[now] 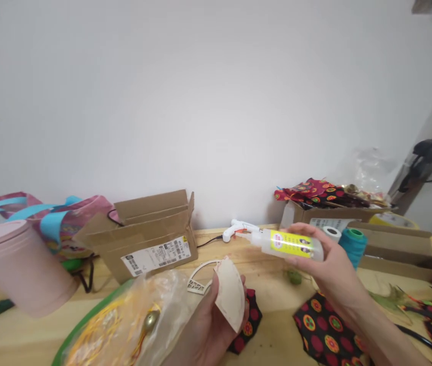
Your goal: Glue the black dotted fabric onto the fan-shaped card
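Observation:
My right hand [320, 249] is closed around a glue bottle [290, 245] with a yellow label, tilted on its side with the nozzle pointing left. Below and left of the nozzle, my left hand [216, 320] grips a cream fan-shaped piece [231, 295] between thumb and fingers. The nozzle is apart from the piece. Just behind the left hand lies a curved cut-out frame [198, 284] with a lattice end. Dark patterned fabric [252, 320] shows partly behind the held piece, and another patterned fabric piece [325, 328] lies under my right forearm.
A white glue gun [239, 229] with a cord lies near the wall. Cardboard boxes [155, 239] stand left and right. A pink cup [21, 269], a plastic bag of yellow cords [124, 320] and a teal thread spool [353, 245] are on the wooden table [273, 330].

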Motion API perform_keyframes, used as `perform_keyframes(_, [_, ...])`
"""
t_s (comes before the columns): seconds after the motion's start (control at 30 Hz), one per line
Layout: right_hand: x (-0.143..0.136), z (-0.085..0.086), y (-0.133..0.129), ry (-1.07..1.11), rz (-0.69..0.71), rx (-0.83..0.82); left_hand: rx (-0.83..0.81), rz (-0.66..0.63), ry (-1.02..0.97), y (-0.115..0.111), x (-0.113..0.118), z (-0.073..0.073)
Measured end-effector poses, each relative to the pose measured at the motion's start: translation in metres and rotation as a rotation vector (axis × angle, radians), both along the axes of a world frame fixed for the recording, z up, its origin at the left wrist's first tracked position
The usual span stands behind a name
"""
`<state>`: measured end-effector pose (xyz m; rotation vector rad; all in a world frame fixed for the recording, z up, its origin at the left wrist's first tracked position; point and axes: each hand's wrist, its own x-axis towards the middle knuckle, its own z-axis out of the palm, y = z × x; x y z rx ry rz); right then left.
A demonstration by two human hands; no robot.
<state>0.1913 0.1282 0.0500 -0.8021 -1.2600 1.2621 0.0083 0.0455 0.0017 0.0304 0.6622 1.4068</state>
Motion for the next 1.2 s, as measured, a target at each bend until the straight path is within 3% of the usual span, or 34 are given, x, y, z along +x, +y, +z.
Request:
perform_keyframes(0.13, [-0.004, 0.000, 0.000, 0.470, 0.028, -0.232, 0.114, -0.168, -0.013, -0.005, -0.001, -0.009])
perform_keyframes(0.23, [-0.013, -0.007, 0.002, 0.693, 0.052, -0.360, 0.125, -0.255, -0.051, -0.006, 0.000, -0.013])
perform_keyframes(0.4, [-0.023, -0.020, -0.001, 0.735, 0.149, -0.463, 0.069, -0.320, -0.152, -0.003, 0.003, -0.012])
perform_keyframes(0.57, [-0.022, -0.017, -0.007, 0.714, 0.085, -0.360, 0.067, -0.325, -0.192, -0.001, 0.005, -0.013])
perform_keyframes(0.67, [-0.021, -0.018, -0.007, 0.622, 0.070, -0.324, 0.076, -0.358, -0.215, 0.001, 0.005, -0.019])
perform_keyframes(0.8, [-0.025, -0.031, -0.007, 0.355, 0.168, -0.258, 0.110, -0.415, -0.227, 0.004, 0.004, -0.028])
perform_keyframes(0.97, [-0.023, -0.039, -0.005, 0.151, 0.056, -0.143, 0.169, -0.421, -0.248, 0.006, 0.005, -0.032])
perform_keyframes(1.07, [-0.019, -0.021, -0.004, -0.126, -0.014, -0.036, 0.155, -0.413, -0.214, 0.005, 0.007, -0.030])
perform_keyframes(1.2, [-0.028, 0.020, -0.008, -0.395, -0.075, 0.134, 0.141, -0.371, -0.186, 0.001, 0.009, -0.026])
